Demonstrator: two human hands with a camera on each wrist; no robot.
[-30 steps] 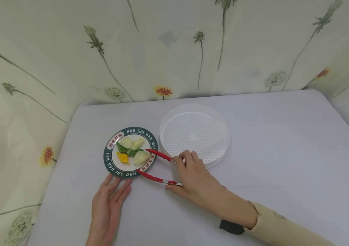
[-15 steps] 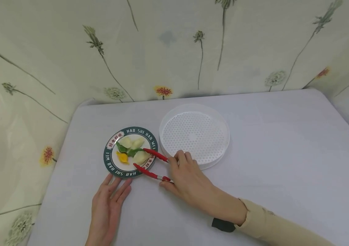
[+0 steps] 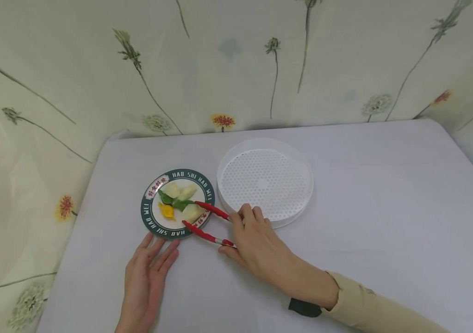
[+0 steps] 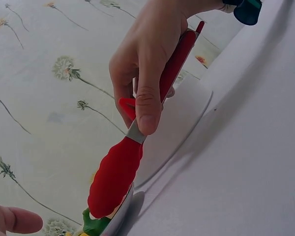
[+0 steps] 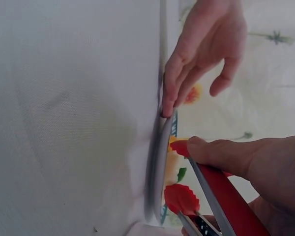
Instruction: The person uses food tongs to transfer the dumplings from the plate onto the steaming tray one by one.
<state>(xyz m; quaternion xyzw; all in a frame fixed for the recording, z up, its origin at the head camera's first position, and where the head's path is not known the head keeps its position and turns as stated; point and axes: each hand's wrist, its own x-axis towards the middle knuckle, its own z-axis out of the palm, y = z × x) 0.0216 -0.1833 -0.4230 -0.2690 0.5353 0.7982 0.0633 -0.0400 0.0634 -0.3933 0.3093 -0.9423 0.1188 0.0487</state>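
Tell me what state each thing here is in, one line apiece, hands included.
Plate: flat, right side up.
Food: white, green and yellow pieces together on the plate.
Tongs: open, tips spread over the plate.
Sieve: right side up, holes showing.
Right hand: gripping the tongs.
Left hand: fingers relaxed, at the plate's near edge.

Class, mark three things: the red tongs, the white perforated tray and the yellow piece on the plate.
Red tongs [image 4: 114,177], left wrist view, on one red tip.
White perforated tray [image 3: 261,180], head view, on its floor.
Yellow piece [image 3: 167,212], head view, on its middle.
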